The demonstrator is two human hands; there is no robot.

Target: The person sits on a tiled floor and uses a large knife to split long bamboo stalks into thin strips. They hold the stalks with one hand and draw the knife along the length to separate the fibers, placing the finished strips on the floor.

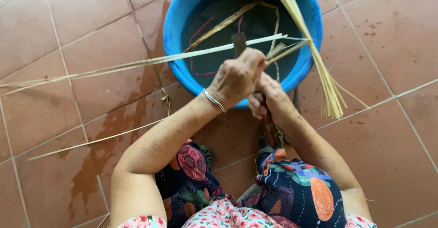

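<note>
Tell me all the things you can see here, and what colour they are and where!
Tub: one, blue, top middle on the floor, dark inside with strips lying in it.
Long strip: one, pale straw, running from the left edge across the tub rim to the hands.
Bundle of strips: one, pale yellow, hanging over the tub's right rim.
Loose strip: one, pale, lying on the floor at the left.
Blade: one, dark, sticking up above the left hand.
Floor tiles: many, reddish brown, with wet patches at the left.
Bracelet: one, silver, on the left wrist.
Clothing: flowered, dark and pink, bottom.
Left hand: gripping the long strip.
Right hand: closed below the left; what it holds is hidden.
</note>
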